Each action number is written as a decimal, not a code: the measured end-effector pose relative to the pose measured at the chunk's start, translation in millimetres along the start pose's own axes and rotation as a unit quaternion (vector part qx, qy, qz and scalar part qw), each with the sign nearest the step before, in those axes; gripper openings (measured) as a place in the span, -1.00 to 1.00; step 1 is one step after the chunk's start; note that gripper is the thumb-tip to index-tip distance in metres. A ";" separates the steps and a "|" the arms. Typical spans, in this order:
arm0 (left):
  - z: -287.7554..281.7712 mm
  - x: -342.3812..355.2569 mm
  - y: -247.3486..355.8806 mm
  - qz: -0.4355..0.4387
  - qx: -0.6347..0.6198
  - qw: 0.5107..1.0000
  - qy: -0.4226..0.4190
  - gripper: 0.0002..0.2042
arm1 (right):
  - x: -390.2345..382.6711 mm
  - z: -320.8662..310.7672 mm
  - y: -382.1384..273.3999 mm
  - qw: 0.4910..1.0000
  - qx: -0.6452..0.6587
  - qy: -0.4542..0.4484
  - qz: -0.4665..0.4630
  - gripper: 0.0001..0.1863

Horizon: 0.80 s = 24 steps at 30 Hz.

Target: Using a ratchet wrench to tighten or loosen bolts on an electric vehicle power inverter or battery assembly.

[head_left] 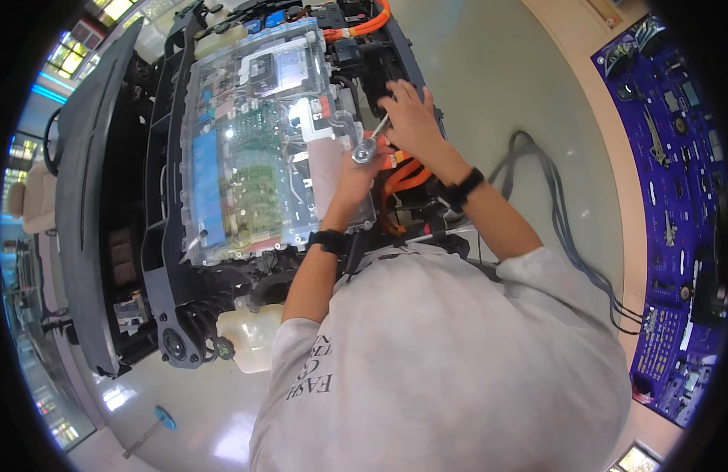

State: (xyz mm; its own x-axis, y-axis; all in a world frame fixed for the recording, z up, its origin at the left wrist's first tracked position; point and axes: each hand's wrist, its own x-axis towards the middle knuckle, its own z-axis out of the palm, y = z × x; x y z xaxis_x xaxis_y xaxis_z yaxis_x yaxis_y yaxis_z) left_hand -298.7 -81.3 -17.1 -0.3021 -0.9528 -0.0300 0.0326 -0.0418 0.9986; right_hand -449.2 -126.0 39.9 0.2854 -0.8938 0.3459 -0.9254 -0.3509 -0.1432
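Silver metal ratchet wrench (371,141): your left hand (356,177) at its head (364,154), right hand (413,122) at its handle (382,126); finger closure unclear

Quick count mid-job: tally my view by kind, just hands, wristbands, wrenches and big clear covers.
Hands: 2 (left hand, right hand)
Wristbands: 2 (left wristband, right wristband)
Wrench: 1
Big clear cover: 1
Total: 6
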 end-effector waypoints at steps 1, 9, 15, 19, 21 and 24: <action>5.4 1.9 0.4 0.027 -0.030 0.999 0.009 -0.83 | -13.0 -10.5 -7.1 0.999 0.015 -0.043 -0.001 -0.59; 12.8 5.5 9.6 0.043 -0.041 0.997 -0.058 -0.83 | -74.7 -83.0 -15.2 0.983 0.021 -0.145 0.111 -0.62; 4.7 9.1 4.7 0.007 -0.039 0.997 -0.069 -0.74 | -84.9 -122.2 -39.6 0.941 0.244 -0.227 0.064 -0.70; 5.9 10.4 4.1 0.046 -0.025 0.997 -0.053 -0.79 | -93.2 -110.7 -43.1 0.934 0.282 -0.210 0.062 -0.81; 8.2 8.9 11.8 0.041 -0.030 0.998 -0.048 -0.85 | -87.9 -104.4 -37.3 0.930 0.275 -0.227 0.094 -0.81; 9.9 4.8 18.5 0.018 -0.005 0.998 -0.059 -0.73 | -81.7 -90.2 -26.8 0.958 0.170 -0.219 0.072 -0.77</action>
State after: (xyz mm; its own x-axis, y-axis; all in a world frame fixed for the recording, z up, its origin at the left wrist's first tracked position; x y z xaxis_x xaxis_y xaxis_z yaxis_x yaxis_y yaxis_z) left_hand -309.0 -83.7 1.7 -0.4109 -0.9116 0.0124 0.0559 -0.0116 0.9984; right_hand -470.3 -18.4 99.1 0.3073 -0.9451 -0.1108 -0.8493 -0.2199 -0.4800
